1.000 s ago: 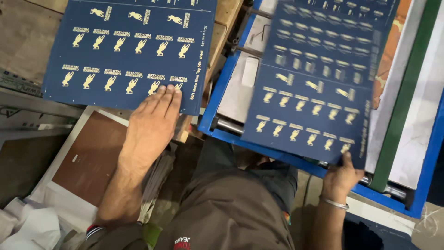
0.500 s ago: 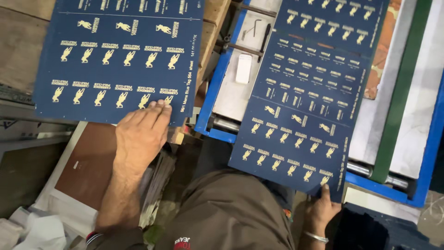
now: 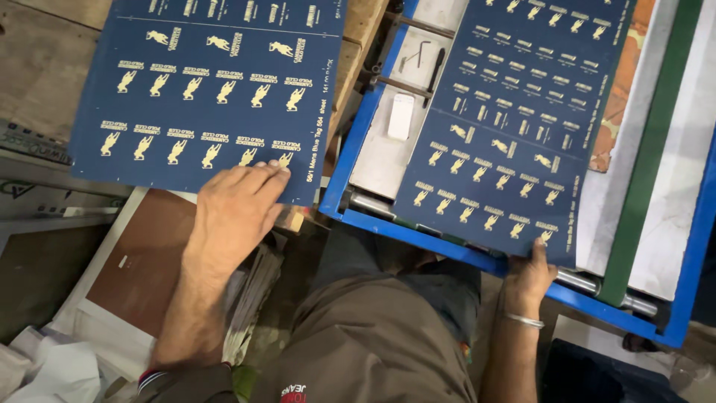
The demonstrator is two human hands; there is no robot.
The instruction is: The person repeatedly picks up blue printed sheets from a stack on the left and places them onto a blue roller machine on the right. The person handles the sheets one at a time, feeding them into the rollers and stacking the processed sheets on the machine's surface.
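The left hand lies flat and open on a blue printed sheet, while the right hand pinches the near edge of a second blue sheet.

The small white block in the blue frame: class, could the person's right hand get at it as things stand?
Probably not at once: the right hand grips the corner of a navy printed sheet, though the small white block lies uncovered beside that sheet in the blue frame.
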